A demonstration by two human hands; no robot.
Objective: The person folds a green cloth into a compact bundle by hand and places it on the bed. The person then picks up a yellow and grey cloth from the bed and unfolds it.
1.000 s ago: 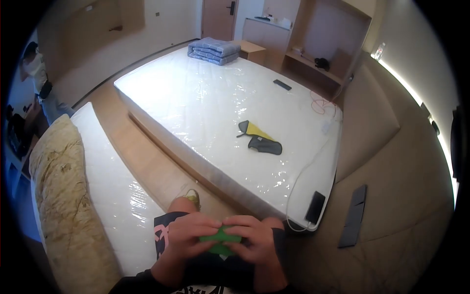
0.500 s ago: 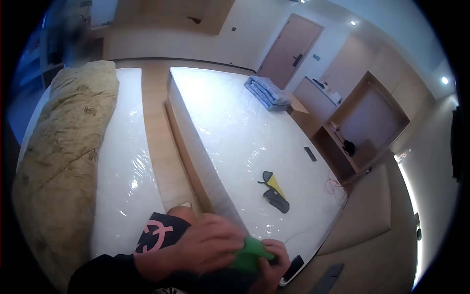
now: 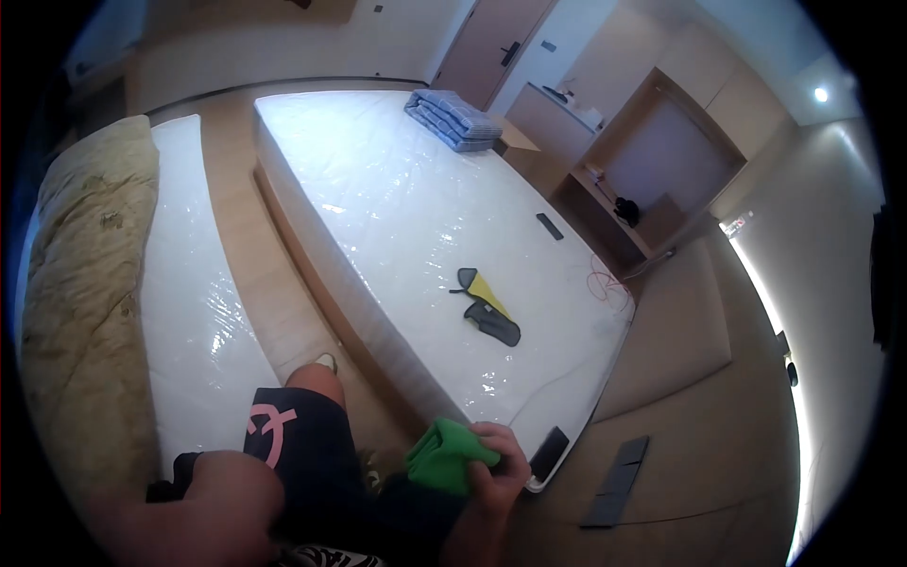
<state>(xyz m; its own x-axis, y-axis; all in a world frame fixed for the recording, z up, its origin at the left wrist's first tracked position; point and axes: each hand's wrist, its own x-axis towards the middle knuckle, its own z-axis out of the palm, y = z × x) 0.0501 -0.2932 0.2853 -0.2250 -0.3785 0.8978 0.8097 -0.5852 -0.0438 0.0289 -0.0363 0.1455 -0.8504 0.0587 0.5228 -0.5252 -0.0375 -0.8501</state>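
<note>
My right hand (image 3: 499, 463) grips a folded green cloth (image 3: 441, 455) by its right side, above my lap near the bed's front corner. The thumb presses on the cloth, and its folded layers face left. At the lower left, my left hand (image 3: 142, 523) is smeared by motion and apart from the cloth; its fingers cannot be made out. Close to my right hand, a dark phone-like object (image 3: 549, 452) lies at the mattress corner. Farther up the plastic-wrapped mattress (image 3: 378, 236) lies a black and yellow item (image 3: 491, 317), perhaps a pouch or mitt.
A brown quilt (image 3: 90, 312) covers part of a second wrapped mattress (image 3: 189, 312) on the left. A folded blue checked blanket (image 3: 453, 120), a dark remote-like object (image 3: 549, 226) and a pink cord (image 3: 609, 283) rest on the main mattress. A grey strip (image 3: 616, 482) lies at right.
My left hand has come off the green cloth and swung to the lower left. The cloth stays in my right hand, now more fully visible. The view has tilted down and turned right.
</note>
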